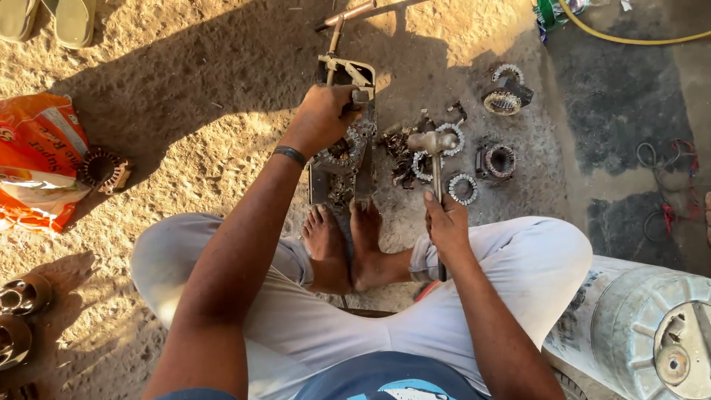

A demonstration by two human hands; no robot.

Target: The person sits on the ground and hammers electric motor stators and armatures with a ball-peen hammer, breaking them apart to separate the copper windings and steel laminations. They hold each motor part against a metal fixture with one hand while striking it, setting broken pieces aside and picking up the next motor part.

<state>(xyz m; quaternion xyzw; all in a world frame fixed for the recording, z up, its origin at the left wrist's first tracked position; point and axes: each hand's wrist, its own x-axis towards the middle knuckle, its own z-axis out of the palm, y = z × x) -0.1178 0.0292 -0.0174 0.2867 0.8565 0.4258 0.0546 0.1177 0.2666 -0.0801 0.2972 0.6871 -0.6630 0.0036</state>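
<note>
Gripping tight, the right hand (446,222) is wrapped around the handle of a hammer (434,159), fingers closed on it, head raised above the scatter of parts. Over on the other side, the left hand (326,115) is clamped shut on the top of a metal press tool (344,148) standing on the sandy ground (207,89), with a motor stator (342,150) seated in it just under the fist. Both bare feet (348,248) pin the tool's base. As for progress, it looks well underway: several stripped stator rings (463,189) and tangled scrap windings (400,152) lie just beside the tool, two more motor cores (503,96) sit further out, and one stator (104,169) rests apart by an orange bag (37,159). The piece in the tool appears unfinished.
</note>
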